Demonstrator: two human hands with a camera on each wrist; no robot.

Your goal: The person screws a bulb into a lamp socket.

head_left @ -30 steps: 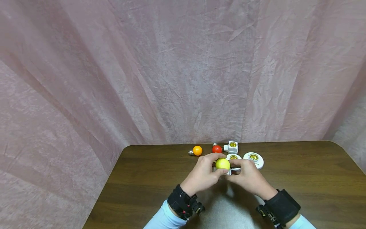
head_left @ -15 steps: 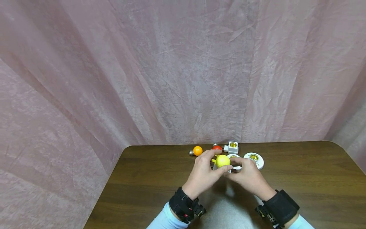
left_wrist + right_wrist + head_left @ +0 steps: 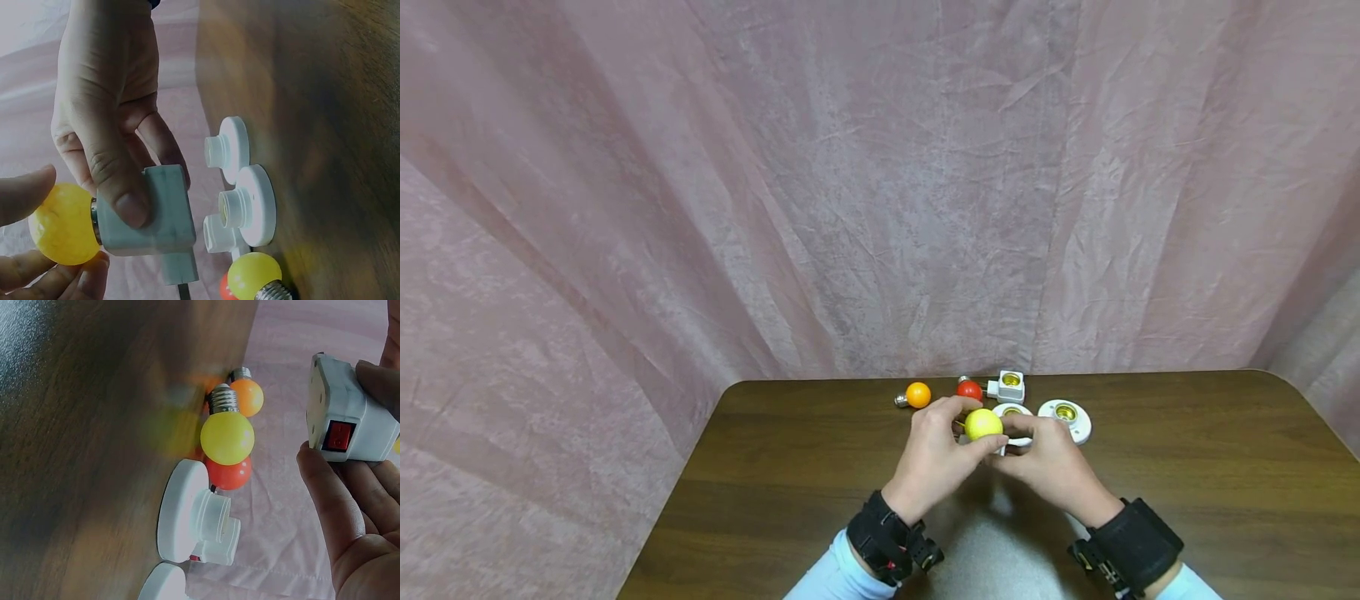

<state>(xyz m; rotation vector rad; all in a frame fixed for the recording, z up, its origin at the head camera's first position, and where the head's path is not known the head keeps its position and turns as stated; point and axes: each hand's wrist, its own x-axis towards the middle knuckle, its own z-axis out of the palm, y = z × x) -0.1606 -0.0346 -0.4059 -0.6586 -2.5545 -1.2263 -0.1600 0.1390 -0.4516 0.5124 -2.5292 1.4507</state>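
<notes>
hands: left hand (image 3: 934, 454) pinches yellow bulb (image 3: 983, 424), right hand (image 3: 1054, 465) grips held socket (image 3: 153, 215), bulb's metal base at its mouth | both above table (image 3: 1187, 450), nearside of red bulb (image 3: 969, 390) | orange bulb (image 3: 918, 394) left of red bulb | spare yellow bulb (image 3: 227, 439) near it | square socket (image 3: 1012, 390), round sockets (image 3: 1081, 427) to its right
</notes>
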